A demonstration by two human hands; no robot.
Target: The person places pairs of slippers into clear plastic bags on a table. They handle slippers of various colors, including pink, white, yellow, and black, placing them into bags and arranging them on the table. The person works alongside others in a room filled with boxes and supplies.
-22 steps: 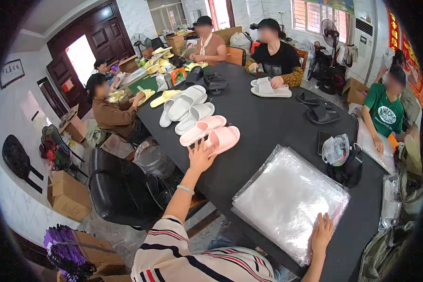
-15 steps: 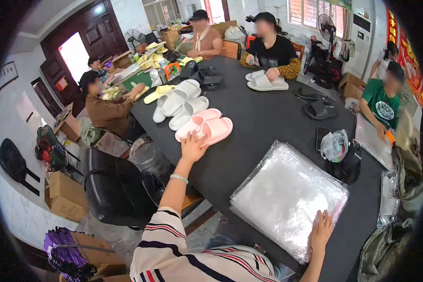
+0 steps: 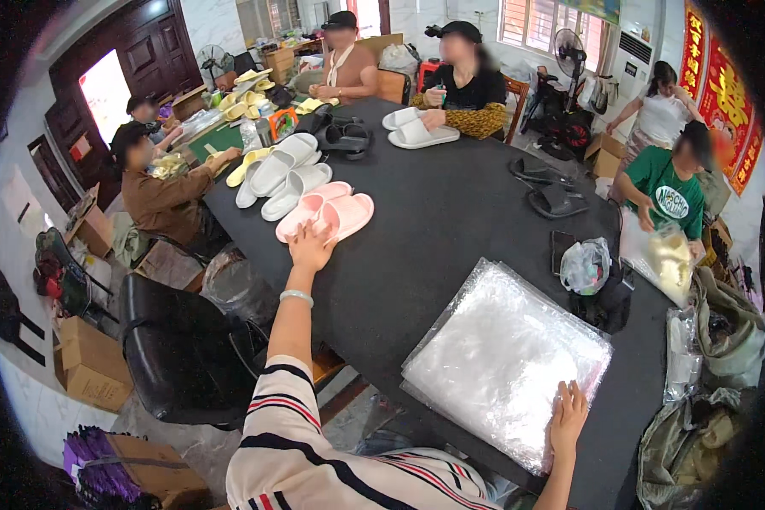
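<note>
My left hand [image 3: 312, 247] reaches across the black table to a pair of pink slippers [image 3: 345, 216]. Its fingers are spread over their near ends, touching them. Near the table's front edge, my right hand [image 3: 567, 416] lies with fingers extended on the right corner of a stack of clear plastic bags [image 3: 501, 357]. Beyond the pink pair are light grey slippers [image 3: 284, 161], some resting on others, and a yellow slipper [image 3: 248, 167].
Black sandals [image 3: 557, 201], a phone [image 3: 561, 252] and a knotted plastic bag [image 3: 585, 266] lie on the right. Across the table, a co-worker handles white slippers [image 3: 425, 133]; another at right holds a bagged yellow pair [image 3: 671, 255]. A black chair [image 3: 187, 348] stands at left.
The view has shifted, moving the table contents leftward. My hands stay at the pink slippers and bag stack. The green-shirted co-worker now has a yellow pair in a bag; a person behind has come further into view.
</note>
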